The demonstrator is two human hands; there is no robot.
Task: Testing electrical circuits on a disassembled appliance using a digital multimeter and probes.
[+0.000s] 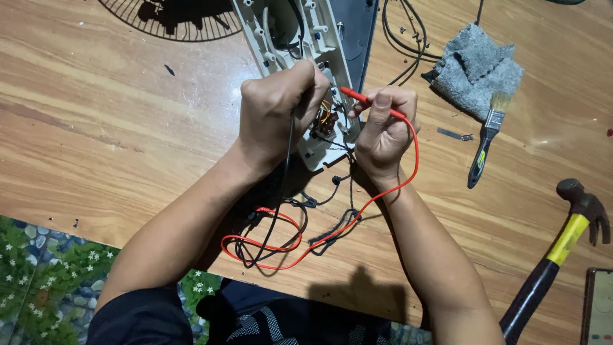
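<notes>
My left hand [278,108] is closed around a black probe whose black lead [284,185] runs down from the fist. My right hand [383,131] pinches a red probe [361,97] with its tip pointing up-left. Both probe tips meet at the small wired part [327,121] inside an opened pale grey plastic housing [313,38] lying on the wooden table [115,128]. The red lead [408,172] loops round my right wrist and tangles with the black lead near the table's front edge.
A grey cloth [476,67] and a paintbrush [485,144] lie at right. A hammer with a yellow and black handle [562,246] sits at the lower right, beside a flat device's corner [599,306]. A black fan grille [172,19] is at the top, black cables [405,38] behind.
</notes>
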